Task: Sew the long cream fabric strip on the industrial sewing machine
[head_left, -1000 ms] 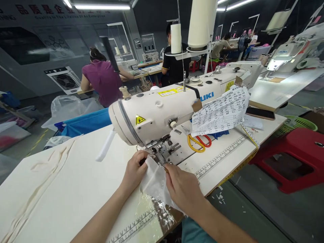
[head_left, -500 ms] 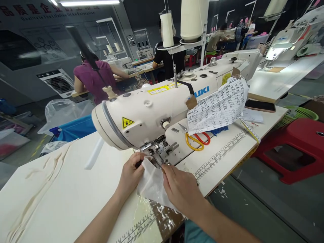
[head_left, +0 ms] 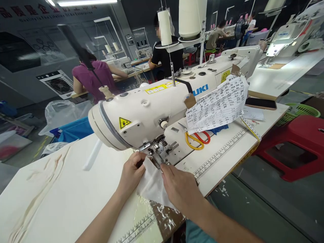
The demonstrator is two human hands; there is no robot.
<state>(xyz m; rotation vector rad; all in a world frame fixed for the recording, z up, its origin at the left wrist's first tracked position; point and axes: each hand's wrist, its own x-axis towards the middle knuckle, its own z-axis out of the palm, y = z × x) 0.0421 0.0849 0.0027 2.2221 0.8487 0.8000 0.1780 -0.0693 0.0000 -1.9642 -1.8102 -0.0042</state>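
a thin, slightly sheer piece of white fabric (head_left: 152, 184), softly creased, is pinched at its upper left edge by the left hand (head_left: 132, 172), while the right hand (head_left: 178, 187) covers its right side, the fingertips beside the metal presser foot area. its top end reaches the needle area of a glossy white sewing machine (head_left: 136, 114) with blue lettering on its arm, and its lower part slants toward the table's front edge.
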